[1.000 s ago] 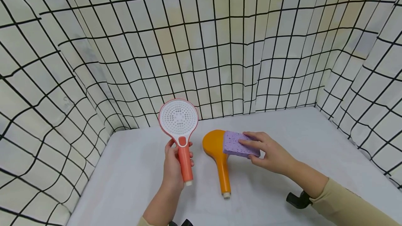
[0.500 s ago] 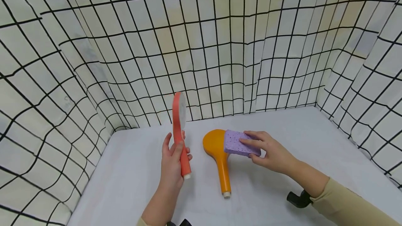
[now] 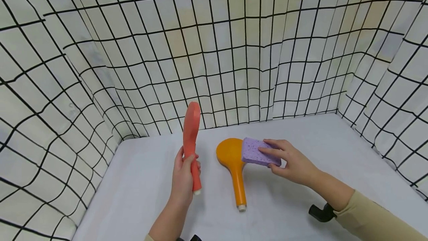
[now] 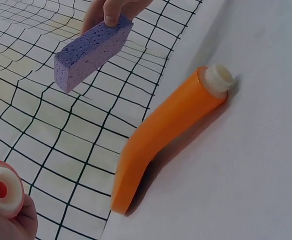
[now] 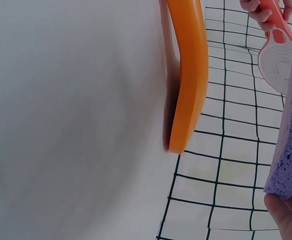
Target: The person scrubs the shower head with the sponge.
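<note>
Between the left hand's (image 3: 182, 177) curled fingers stands a coral shower head (image 3: 191, 137), gripped by its handle and held upright (edge-on in the head view). Right of them an orange shower head (image 3: 232, 163) lies on the white table (image 3: 133, 189); the right hand (image 3: 294, 164) pinches a purple sponge (image 3: 255, 151) just above its round end.

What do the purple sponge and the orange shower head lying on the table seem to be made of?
Purple sponge: likely cellulose or foam, matte, with a pitted, speckled surface. Orange shower head: probably moulded plastic, smooth with a soft sheen, uniform colour and a white threaded end.
</note>
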`<control>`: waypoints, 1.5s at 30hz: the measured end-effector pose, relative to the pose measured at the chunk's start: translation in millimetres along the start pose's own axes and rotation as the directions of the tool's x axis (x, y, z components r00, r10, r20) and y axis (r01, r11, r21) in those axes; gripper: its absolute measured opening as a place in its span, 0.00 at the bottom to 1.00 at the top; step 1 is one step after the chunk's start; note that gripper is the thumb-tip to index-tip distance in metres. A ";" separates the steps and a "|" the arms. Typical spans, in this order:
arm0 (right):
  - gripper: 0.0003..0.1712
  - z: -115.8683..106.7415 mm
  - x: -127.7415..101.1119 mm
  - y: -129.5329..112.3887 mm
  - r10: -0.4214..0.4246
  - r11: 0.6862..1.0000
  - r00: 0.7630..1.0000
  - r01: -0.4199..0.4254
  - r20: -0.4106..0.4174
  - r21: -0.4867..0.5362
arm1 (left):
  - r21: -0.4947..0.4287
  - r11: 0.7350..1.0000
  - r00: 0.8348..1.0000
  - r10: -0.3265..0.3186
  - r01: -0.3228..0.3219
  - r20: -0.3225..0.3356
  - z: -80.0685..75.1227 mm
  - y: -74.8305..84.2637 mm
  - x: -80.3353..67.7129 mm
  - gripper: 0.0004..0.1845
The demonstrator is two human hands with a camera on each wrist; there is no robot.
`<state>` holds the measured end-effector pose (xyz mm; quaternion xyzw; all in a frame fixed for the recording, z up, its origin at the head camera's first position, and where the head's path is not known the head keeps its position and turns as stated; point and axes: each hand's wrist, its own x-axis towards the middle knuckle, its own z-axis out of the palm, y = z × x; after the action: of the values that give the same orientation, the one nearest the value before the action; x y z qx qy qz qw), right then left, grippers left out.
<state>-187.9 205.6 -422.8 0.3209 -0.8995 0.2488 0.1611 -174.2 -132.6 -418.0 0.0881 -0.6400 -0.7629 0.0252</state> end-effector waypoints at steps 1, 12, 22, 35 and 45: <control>0.33 -0.5 -0.2 0.2 0.000 1.000 1.000 0.000 -0.001 -0.005 | 0.000 1.000 1.000 0.000 0.000 0.018 -1.3 0.7 -0.7 0.28; 0.34 -3.4 -7.6 5.4 -0.016 0.999 1.000 0.015 -0.020 -0.035 | -0.146 0.988 0.995 -0.042 0.055 0.094 -15.1 -9.5 -5.2 0.40; 0.33 -5.0 -10.5 9.8 -0.001 0.999 1.000 0.000 -0.025 -0.041 | 0.024 0.999 0.997 -0.049 0.048 0.060 -20.9 -6.6 -11.0 0.42; 0.33 -6.8 -16.7 17.5 0.016 0.998 0.999 -0.018 -0.032 -0.063 | 0.131 0.981 0.989 -0.146 0.145 -0.006 -37.5 -16.4 -12.8 0.43; 0.34 -9.0 -19.4 20.3 0.060 0.995 0.997 -0.063 -0.038 -0.079 | 0.150 0.971 0.983 -0.184 0.184 -0.018 -47.4 -39.8 -13.7 0.43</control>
<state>-185.6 233.8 -431.1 0.2820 -0.9151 0.2232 0.1822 -149.9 -169.5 -463.5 0.1501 -0.6850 -0.7111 -0.0512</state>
